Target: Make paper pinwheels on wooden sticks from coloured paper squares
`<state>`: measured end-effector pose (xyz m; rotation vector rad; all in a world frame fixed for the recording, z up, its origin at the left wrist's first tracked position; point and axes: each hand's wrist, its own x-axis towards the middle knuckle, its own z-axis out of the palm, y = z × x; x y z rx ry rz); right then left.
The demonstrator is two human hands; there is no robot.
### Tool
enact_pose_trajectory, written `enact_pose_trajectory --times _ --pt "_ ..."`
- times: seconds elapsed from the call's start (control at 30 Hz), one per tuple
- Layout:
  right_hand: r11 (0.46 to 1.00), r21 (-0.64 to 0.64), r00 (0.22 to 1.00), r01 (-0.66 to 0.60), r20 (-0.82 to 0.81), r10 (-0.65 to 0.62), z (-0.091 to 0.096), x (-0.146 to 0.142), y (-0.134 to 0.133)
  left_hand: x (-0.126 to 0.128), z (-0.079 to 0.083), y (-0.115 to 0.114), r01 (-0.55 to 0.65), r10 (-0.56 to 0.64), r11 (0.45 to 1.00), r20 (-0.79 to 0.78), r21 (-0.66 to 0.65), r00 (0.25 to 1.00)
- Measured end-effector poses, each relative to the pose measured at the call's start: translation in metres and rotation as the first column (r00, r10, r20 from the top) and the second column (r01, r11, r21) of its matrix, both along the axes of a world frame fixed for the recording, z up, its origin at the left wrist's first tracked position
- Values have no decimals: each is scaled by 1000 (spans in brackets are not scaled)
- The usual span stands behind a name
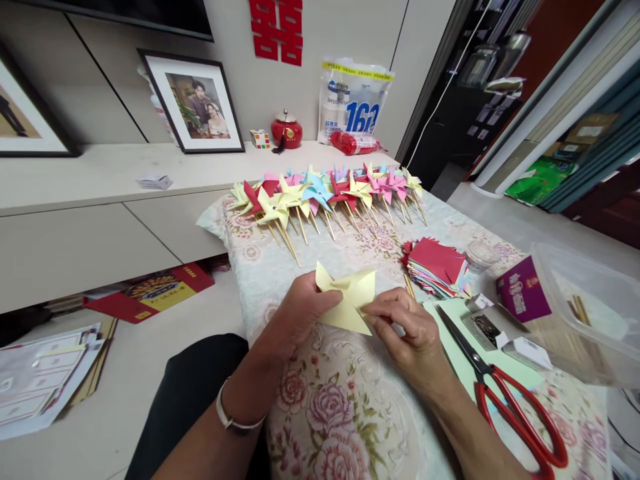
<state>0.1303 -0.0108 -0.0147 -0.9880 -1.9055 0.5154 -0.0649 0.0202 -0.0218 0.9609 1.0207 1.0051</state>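
Note:
A pale yellow paper square [349,308], cut from its corners like a pinwheel, is held up over the flowered tablecloth. My left hand [303,303] grips its left side, thumb lying on the front face. With thumb and fingers pinched together, my right hand [404,327] holds the paper's right edge near a cut flap. One upper corner curls upward. Just right of that hand lie scissors [480,365] with red handles. A stack of cut coloured paper squares [436,265], red on top, sits beyond my right hand.
Finished paper pinwheels [320,192] on sticks lie in rows across the table's far end. At right stand a clear plastic tub [590,293] holding sticks, a small open box [487,328] of dark pins, and a round lidded container [483,253]. A framed photo [195,103] leans behind.

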Motion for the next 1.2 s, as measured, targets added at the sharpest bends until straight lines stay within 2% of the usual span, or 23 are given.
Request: enact_pose_trajectory --times 0.2,0.4,0.63,1.0,1.2 --pt "998 -26 997 -51 50 52 -1 -1 1 3 11 -1 -35 34 999 -13 -33 999" --pt "996 -45 994 -81 74 85 0 3 0 5 14 -2 -30 30 999 -51 -10 998" --pt "985 -154 993 -77 72 89 3 1 0 9 15 -4 -1 1 1000 -94 -1 996" --pt "926 -375 999 32 51 -14 1 -3 0 17 7 -4 94 -94 996 -144 -4 985" --pt "886 -457 997 83 32 -77 -3 -3 1 20 6 -6 92 -89 996 -143 13 986"
